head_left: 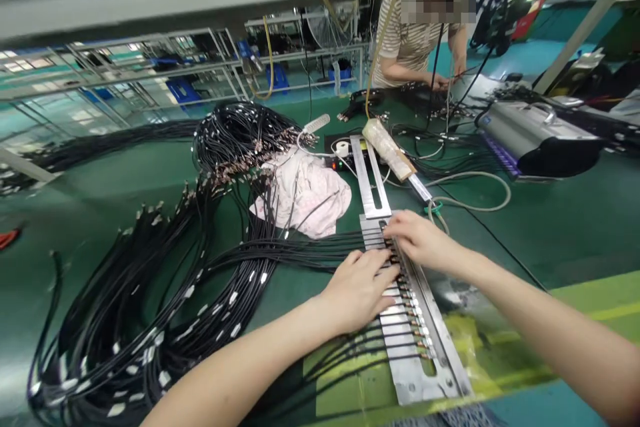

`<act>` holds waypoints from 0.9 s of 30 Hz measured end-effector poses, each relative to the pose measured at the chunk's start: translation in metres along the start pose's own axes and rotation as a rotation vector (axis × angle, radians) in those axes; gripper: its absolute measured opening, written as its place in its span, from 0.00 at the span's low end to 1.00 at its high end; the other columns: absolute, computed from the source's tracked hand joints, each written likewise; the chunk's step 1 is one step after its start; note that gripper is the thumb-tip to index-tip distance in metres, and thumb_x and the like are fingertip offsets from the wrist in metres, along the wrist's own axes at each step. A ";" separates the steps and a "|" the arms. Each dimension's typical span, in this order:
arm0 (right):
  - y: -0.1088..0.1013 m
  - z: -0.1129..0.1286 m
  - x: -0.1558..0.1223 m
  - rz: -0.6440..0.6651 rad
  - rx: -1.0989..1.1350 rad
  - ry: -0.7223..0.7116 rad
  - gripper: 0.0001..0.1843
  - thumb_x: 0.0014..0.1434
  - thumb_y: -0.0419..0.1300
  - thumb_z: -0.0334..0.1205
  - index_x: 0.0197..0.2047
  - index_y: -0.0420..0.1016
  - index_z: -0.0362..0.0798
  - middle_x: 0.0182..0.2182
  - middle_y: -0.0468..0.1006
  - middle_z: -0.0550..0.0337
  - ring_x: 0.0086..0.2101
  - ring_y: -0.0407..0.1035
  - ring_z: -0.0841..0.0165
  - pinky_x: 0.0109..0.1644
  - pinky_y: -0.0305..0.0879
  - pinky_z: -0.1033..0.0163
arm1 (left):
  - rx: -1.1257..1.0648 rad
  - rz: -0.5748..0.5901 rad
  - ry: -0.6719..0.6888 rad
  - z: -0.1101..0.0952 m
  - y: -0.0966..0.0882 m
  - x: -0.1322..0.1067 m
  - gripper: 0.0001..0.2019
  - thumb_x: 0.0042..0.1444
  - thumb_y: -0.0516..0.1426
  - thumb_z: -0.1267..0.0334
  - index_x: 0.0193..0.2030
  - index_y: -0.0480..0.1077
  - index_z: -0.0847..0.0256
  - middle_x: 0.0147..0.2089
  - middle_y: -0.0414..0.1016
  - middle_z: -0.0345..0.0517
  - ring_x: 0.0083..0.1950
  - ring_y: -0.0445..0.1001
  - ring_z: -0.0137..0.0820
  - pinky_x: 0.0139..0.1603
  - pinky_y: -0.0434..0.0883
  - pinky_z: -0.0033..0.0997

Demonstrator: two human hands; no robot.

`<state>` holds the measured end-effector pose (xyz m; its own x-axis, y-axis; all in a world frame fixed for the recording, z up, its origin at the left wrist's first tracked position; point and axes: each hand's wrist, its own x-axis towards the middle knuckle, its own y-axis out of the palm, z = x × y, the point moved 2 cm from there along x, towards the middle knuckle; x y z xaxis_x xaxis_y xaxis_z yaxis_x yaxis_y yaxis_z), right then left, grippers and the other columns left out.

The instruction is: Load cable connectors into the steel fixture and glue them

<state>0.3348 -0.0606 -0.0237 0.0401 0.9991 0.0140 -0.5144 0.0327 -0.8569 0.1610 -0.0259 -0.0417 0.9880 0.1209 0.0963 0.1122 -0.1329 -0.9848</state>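
Observation:
A long slotted metal jig lies near the bench's front edge, with several black cables laid across it side by side. Their small metal connectors line up along its slot. My left hand rests over the cables on the jig, fingers spread and pressing down on them. At the jig's far end my right hand has its fingers bent and closed at the row of cable ends; whatever is between the fingertips is hidden. Beyond the jig lies a second slotted metal plate.
Big bundles of black cable with white tags fill the left, beside a pale pink cloth. A wrapped handle tool with a cord lies behind the jig. A silver machine stands at right. Across the bench a person handles cables.

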 end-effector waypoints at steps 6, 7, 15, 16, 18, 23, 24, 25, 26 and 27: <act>-0.016 -0.048 0.133 -0.218 0.017 0.372 0.17 0.60 0.56 0.40 0.52 0.66 0.45 0.50 0.68 0.52 0.47 0.66 0.62 0.50 0.64 0.50 | 0.015 0.020 -0.230 0.042 0.027 0.038 0.37 0.59 0.43 0.40 0.65 0.51 0.70 0.67 0.49 0.58 0.68 0.47 0.41 0.66 0.47 0.49; -0.014 -0.053 0.145 -0.236 0.041 0.423 0.18 0.60 0.55 0.43 0.52 0.66 0.45 0.50 0.68 0.52 0.46 0.66 0.63 0.49 0.66 0.50 | -0.001 0.030 -0.239 0.044 0.030 0.040 0.38 0.59 0.41 0.39 0.65 0.51 0.70 0.67 0.49 0.58 0.68 0.47 0.41 0.67 0.46 0.50; -0.004 -0.072 0.157 -0.246 0.318 0.573 0.18 0.61 0.55 0.43 0.51 0.65 0.44 0.46 0.70 0.53 0.42 0.69 0.66 0.43 0.69 0.54 | -0.047 0.040 -0.299 0.041 0.030 0.043 0.39 0.58 0.38 0.37 0.65 0.53 0.68 0.67 0.50 0.56 0.68 0.48 0.42 0.65 0.46 0.57; -0.006 -0.073 0.156 -0.239 0.350 0.567 0.18 0.61 0.55 0.43 0.51 0.66 0.44 0.46 0.70 0.53 0.41 0.69 0.66 0.43 0.69 0.55 | -0.043 0.031 -0.303 0.041 0.031 0.043 0.39 0.58 0.39 0.37 0.65 0.53 0.68 0.67 0.50 0.56 0.68 0.49 0.43 0.65 0.46 0.58; -0.011 -0.070 0.155 -0.236 0.403 0.544 0.17 0.61 0.55 0.43 0.51 0.66 0.44 0.45 0.71 0.53 0.41 0.69 0.66 0.42 0.69 0.55 | -0.039 0.015 -0.314 0.041 0.034 0.044 0.38 0.58 0.42 0.38 0.64 0.54 0.67 0.67 0.51 0.55 0.67 0.50 0.44 0.64 0.47 0.59; -0.033 -0.051 0.144 -0.292 0.494 0.401 0.17 0.61 0.55 0.43 0.50 0.66 0.44 0.44 0.71 0.54 0.39 0.69 0.68 0.40 0.70 0.57 | -0.089 -0.100 -0.292 0.041 0.039 0.046 0.34 0.55 0.51 0.42 0.61 0.59 0.67 0.64 0.57 0.60 0.64 0.56 0.50 0.60 0.50 0.65; -0.038 -0.047 0.137 -0.307 0.507 0.349 0.16 0.61 0.55 0.43 0.49 0.66 0.44 0.43 0.71 0.55 0.37 0.70 0.69 0.39 0.70 0.58 | -0.124 -0.167 -0.269 0.042 0.037 0.046 0.32 0.55 0.53 0.44 0.58 0.62 0.67 0.61 0.61 0.61 0.62 0.59 0.50 0.59 0.53 0.64; -0.042 -0.042 0.128 -0.324 0.517 0.287 0.15 0.61 0.55 0.42 0.48 0.67 0.43 0.41 0.72 0.55 0.36 0.70 0.70 0.37 0.70 0.60 | -0.164 -0.239 -0.239 0.044 0.034 0.046 0.27 0.55 0.54 0.47 0.54 0.66 0.66 0.58 0.65 0.60 0.59 0.63 0.49 0.57 0.58 0.61; -0.045 -0.038 0.116 -0.341 0.532 0.215 0.14 0.60 0.55 0.41 0.47 0.67 0.43 0.39 0.73 0.56 0.34 0.70 0.70 0.36 0.70 0.61 | -0.205 -0.305 -0.208 0.046 0.029 0.045 0.21 0.56 0.54 0.50 0.50 0.69 0.64 0.54 0.69 0.58 0.55 0.67 0.46 0.54 0.62 0.56; -0.047 -0.034 0.101 -0.356 0.540 0.139 0.13 0.60 0.56 0.39 0.47 0.68 0.43 0.37 0.73 0.58 0.33 0.70 0.71 0.36 0.70 0.61 | -0.243 -0.362 -0.181 0.049 0.024 0.043 0.16 0.57 0.53 0.53 0.45 0.70 0.63 0.49 0.72 0.54 0.51 0.69 0.42 0.51 0.66 0.49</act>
<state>0.3919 0.0376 0.0005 0.3783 0.9133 0.1512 -0.8050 0.4052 -0.4334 0.2006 0.0241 -0.0685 0.8487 0.3684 0.3794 0.4893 -0.2745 -0.8278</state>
